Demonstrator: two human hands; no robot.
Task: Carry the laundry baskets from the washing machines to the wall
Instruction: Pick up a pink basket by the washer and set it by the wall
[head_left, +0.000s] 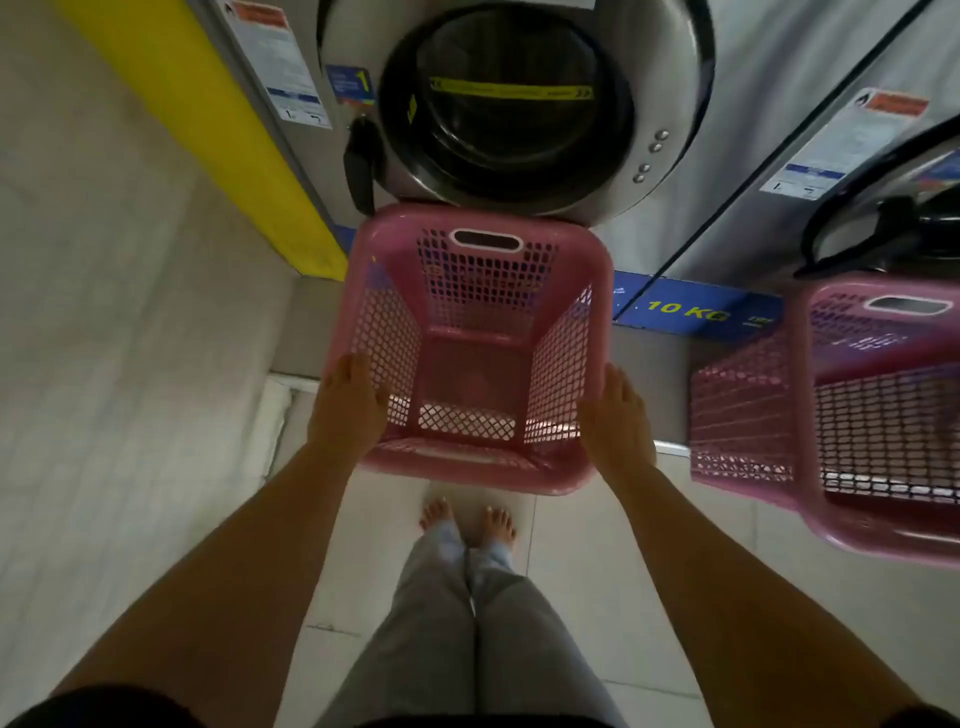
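An empty pink mesh laundry basket is right in front of the door of a steel washing machine. My left hand grips its left rim and my right hand grips its right rim, fingers pointing forward along the sides. A second empty pink basket stands to the right, below the neighbouring washing machine. I cannot tell whether the held basket is off the floor.
A yellow panel borders the machine on the left, and beyond it is a pale tiled wall. A blue strip marked 10 KG runs under the machines. My bare feet stand on light floor tiles just behind the basket.
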